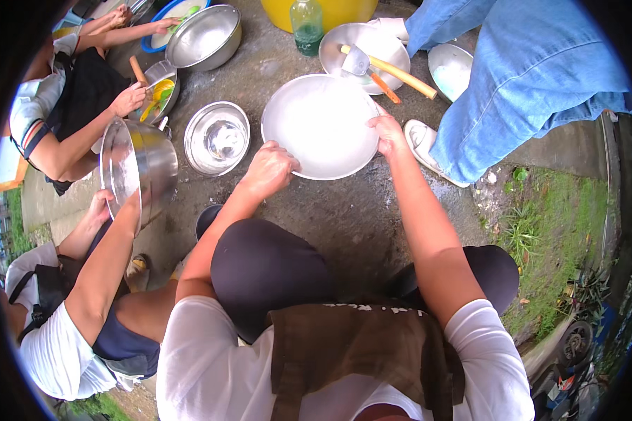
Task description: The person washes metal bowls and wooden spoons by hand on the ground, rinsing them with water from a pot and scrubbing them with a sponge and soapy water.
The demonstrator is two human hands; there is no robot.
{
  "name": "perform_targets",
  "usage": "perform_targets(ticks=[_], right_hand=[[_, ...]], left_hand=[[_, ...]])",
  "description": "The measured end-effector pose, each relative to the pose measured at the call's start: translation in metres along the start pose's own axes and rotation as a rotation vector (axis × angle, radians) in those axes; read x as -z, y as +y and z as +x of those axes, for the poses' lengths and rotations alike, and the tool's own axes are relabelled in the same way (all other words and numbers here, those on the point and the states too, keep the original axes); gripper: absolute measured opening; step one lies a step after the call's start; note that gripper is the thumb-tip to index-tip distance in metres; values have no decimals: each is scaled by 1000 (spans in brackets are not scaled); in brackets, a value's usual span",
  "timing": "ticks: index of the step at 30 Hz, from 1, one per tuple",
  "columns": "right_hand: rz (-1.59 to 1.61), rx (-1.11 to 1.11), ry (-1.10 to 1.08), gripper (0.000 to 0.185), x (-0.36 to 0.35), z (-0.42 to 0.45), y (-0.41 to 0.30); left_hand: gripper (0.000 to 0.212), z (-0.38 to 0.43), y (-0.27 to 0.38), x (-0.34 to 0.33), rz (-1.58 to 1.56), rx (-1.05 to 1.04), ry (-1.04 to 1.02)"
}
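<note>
Before my knees, a large round metal pan is held between my two hands, its pale inside facing up. My left hand grips the rim at the lower left. On the right side, my right hand holds the rim with the thumb on top. The pan overlaps the edge of a wide metal bowl lying beyond it. Across that bowl rest a metal spatula with an orange handle and a wooden-handled tool. Left of the pan, a smaller metal bowl sits on the ground.
A bottle of green liquid stands before a yellow tub. A person in jeans stands at right near another bowl. At left, one co-worker holds a large steel basin; others handle things by a metal basin.
</note>
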State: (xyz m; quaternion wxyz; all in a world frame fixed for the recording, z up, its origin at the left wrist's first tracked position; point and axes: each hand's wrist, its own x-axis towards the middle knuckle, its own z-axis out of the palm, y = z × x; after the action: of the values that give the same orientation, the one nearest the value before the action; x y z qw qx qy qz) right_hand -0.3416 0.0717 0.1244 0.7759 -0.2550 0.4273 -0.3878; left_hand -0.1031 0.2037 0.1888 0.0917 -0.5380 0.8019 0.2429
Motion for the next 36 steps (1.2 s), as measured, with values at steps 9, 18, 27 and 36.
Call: perform_targets(ticks=[9, 18, 27, 36], right_hand=[[-91, 392, 116, 68, -35, -5, -50], [-910, 1210, 191, 67, -87, -60, -45], [-103, 498, 166, 69, -29, -31, -31], [125, 279, 321, 57, -30, -8, -7]], left_hand=[[59, 39, 3, 5, -1861, 102, 1112], [34, 136, -23, -38, -2646, 389, 740], [39, 94, -53, -7, -2420, 86, 602], [49, 97, 24, -13, -2557, -163, 694]])
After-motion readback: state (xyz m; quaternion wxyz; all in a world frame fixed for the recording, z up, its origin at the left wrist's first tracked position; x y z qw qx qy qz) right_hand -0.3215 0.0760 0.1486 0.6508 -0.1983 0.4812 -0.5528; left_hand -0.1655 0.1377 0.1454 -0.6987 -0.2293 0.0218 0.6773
